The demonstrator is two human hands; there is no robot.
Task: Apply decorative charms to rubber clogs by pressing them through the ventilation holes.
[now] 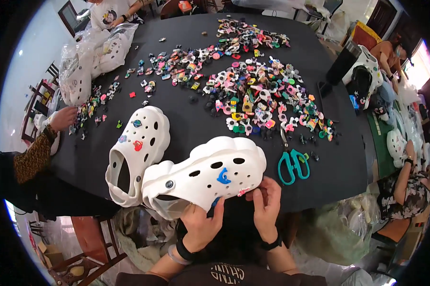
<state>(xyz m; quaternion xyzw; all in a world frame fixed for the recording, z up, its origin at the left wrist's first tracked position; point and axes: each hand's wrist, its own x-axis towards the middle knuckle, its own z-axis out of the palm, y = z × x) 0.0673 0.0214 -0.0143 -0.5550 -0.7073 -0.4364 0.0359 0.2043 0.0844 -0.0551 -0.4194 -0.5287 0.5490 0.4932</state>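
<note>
A white clog (205, 167) with a chunky wavy sole is tilted on its side at the table's front edge. My left hand (201, 227) grips its lower side, thumb beside a partly hidden blue charm (215, 201). My right hand (266, 202) has thumb and fingers closed at the toe, close to a pink-red charm (243, 192). A blue dolphin charm (223, 176) sits on the clog's upper. Just left, touching or nearly touching it, stands a second white clog (150, 125) with a planet charm (137, 123), a red charm (138, 145) and a pale purple flower charm (122, 138).
Heaps of colourful shoe charms (258, 90) cover the middle of the black table (329, 167). Teal-handled scissors (293, 167) lie right of the clog. Bagged white clogs (76, 81) stand at left, near another person's hand (63, 118). A black tumbler (343, 62) is at right.
</note>
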